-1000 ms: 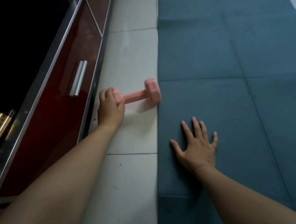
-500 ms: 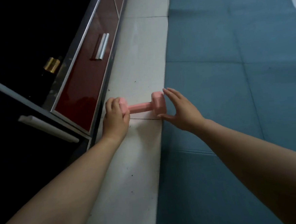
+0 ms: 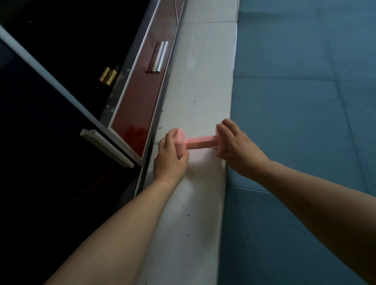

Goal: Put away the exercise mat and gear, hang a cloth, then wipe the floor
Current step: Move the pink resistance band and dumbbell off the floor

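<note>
Head view. Pink dumbbell (image 3: 197, 142) near frame centre, a touch toward 6 o'clock, lying crosswise over the white tiled floor (image 3: 197, 79) strip, one end at 9 o'clock, the other at 3 o'clock. Whether resting on the tile or lifted just off it: cannot tell.

Left hand (image 3: 169, 157) at the dumbbell's 9 o'clock end, grip curled around that head, fingers over the top and thumb beneath, pinching it. Right hand (image 3: 236, 145) at the 3 o'clock end, grip wrapped over that head and hiding it, fingers bent down around it, thumb low at 7 o'clock of the hand. Only the pink bar and part of the left head showing between the two hands.

Both bare forearms reaching in from 6 o'clock, the left from the lower left corner, the right from the lower right edge.

Blue exercise mat (image 3: 309, 102) spread flat from 12 o'clock round to 5 o'clock, fold seams crossing it, its long edge touching the white tile strip just beside the right hand.

Dark red cabinet drawer (image 3: 139, 101) with metal trim at 10 o'clock of the dumbbell, a silver handle (image 3: 161, 57) on its face toward 11 o'clock. Small brass-coloured object (image 3: 108, 76) farther toward 10 o'clock in dark shadow, kind unclear. White-framed dark panel (image 3: 35, 70) filling the 9 o'clock side, a white bar handle (image 3: 106, 147) at its lower edge.
</note>
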Demonstrator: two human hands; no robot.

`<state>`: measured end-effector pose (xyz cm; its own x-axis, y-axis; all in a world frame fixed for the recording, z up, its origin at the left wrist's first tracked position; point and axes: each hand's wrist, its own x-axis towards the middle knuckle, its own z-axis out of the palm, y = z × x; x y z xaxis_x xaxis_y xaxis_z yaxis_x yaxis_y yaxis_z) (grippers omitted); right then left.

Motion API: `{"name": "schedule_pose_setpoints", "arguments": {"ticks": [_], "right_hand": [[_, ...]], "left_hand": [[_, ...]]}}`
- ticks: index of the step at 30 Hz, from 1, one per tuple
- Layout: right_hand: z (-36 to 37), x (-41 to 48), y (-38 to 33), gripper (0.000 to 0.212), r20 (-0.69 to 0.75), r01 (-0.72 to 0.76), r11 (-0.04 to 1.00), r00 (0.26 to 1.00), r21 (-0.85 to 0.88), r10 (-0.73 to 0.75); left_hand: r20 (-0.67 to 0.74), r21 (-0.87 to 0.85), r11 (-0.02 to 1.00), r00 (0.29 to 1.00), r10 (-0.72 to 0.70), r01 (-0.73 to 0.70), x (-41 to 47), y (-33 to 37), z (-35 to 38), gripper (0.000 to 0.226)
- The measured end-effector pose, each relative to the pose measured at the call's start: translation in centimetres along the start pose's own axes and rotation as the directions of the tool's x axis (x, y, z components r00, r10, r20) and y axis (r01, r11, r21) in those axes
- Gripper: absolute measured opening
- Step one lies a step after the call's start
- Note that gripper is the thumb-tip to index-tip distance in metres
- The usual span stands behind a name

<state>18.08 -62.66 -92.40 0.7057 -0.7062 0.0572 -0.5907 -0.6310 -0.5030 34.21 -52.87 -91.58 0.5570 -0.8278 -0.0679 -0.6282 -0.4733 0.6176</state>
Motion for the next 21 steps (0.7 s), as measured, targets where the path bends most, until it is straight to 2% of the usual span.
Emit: {"name": "schedule_pose_setpoints", "arguments": {"ticks": [5, 10, 12, 17, 21], "right_hand": [[0.4, -1.9, -0.3, 0.062, 0.039, 0.002, 0.999, 0.999, -0.039, 0.000], [-0.8, -5.0, -0.8, 0.063, 0.164, 0.036, 0.999, 0.986, -0.034, -0.030], [-1.0, -5.8, -1.3, 0.055, 0.184, 0.060, 0.998, 0.981, -0.026, -0.054], [-2.1, -11.1, -3.7, 0.033, 0.277, 0.135, 0.987, 0.949, 0.082, -0.153], [-2.5, -16.5, -5.6, 0.046, 0.383, 0.096, 0.973, 0.907, 0.212, -0.173]], "left_hand": [[-0.066, -0.073, 0.994, 0.994, -0.083, 0.078, -2.7, 0.4, 0.5, 0.061], [-0.057, -0.064, 0.985, 0.985, -0.166, 0.162, -7.1, 1.1, -0.2, 0.062], [-0.030, -0.031, 0.981, 0.981, -0.190, 0.189, -8.4, 0.7, -0.5, 0.062], [-0.003, 0.026, 0.955, 0.955, -0.296, 0.296, -15.9, 0.9, -1.8, 0.063], [-0.016, -0.001, 0.918, 0.918, -0.396, 0.396, -23.2, 0.3, -2.5, 0.061]]}}
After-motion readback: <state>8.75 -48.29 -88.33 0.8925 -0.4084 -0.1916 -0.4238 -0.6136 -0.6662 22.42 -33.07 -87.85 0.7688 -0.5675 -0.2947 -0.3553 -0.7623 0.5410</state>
